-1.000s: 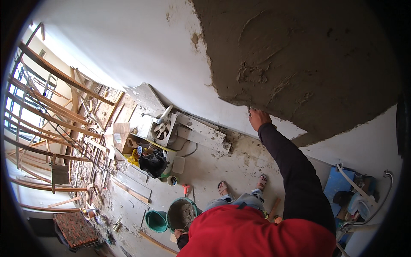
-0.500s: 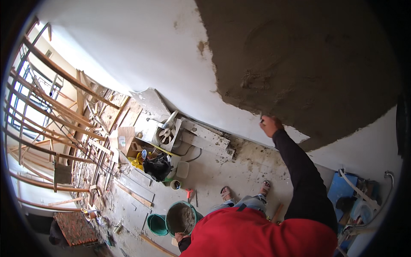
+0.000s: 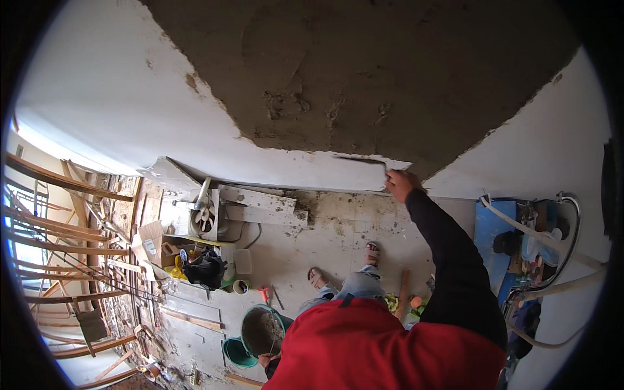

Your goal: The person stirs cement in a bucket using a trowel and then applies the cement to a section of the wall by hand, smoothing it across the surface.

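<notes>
My right hand [image 3: 404, 184] is closed round the handle of a trowel [image 3: 364, 160]. Its thin dark blade lies near the lower edge of a patch of wet grey-brown mortar [image 3: 390, 65] on the white wall. Several rough ridges stand out in the patch's lower part. Low down, my left hand [image 3: 265, 359] grips the thin handle of a green bucket [image 3: 286, 320] beside my leg. Grey mortar [image 3: 263, 331] sits inside that bucket. Part of the left hand is hidden by my red top.
A second green bucket [image 3: 238, 353] stands against the first. A red-handled tool [image 3: 263, 292] lies on the floor. Along the wall's foot are a fan [image 3: 205, 218] and boards [image 3: 260, 208]. At right stand a blue panel [image 3: 492, 240] and a curved metal rail [image 3: 572, 240].
The view has swung rightward, so the wall and floor things sit further left. The trowel blade now shows edge-on below the mortar, where before it was hardly visible. My left hand stays at the bucket.
</notes>
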{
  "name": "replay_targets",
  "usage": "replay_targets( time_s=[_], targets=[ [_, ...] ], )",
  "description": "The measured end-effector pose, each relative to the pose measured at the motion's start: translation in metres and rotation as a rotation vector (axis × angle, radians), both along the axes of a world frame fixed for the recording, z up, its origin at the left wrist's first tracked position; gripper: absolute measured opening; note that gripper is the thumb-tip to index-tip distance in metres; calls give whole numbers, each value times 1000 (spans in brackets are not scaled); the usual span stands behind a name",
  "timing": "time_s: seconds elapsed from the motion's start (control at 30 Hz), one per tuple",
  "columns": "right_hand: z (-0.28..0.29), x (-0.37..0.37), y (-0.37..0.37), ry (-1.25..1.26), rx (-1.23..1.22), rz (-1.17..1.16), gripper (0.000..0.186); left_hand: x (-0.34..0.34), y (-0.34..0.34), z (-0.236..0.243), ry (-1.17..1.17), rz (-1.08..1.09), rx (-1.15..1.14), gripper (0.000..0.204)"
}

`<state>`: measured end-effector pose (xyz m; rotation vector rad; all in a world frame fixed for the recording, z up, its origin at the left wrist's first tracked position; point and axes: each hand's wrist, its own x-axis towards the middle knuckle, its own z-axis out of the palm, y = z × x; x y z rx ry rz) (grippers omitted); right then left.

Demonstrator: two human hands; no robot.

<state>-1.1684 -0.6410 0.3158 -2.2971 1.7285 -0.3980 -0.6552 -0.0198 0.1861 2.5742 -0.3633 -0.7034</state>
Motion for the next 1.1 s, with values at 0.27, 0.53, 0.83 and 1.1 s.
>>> replay_targets(
  time_s=[0.27,0.53,0.83,1.1],
  targets=[
    [-21,-162,32,350,303,-356,26,-46,-53,55,-52,-115,140,64],
    [34,-218,-15,323,210,-277,31,-84,-114,83,-26,-143,407,66],
    [27,-285,6,-248,225,-392,35,-113,-158,79,16,-186,256,58],
    [35,-217,-22,41,202,-397,37,-88,-162,14,-246,-509,-289,47]
  ],
)
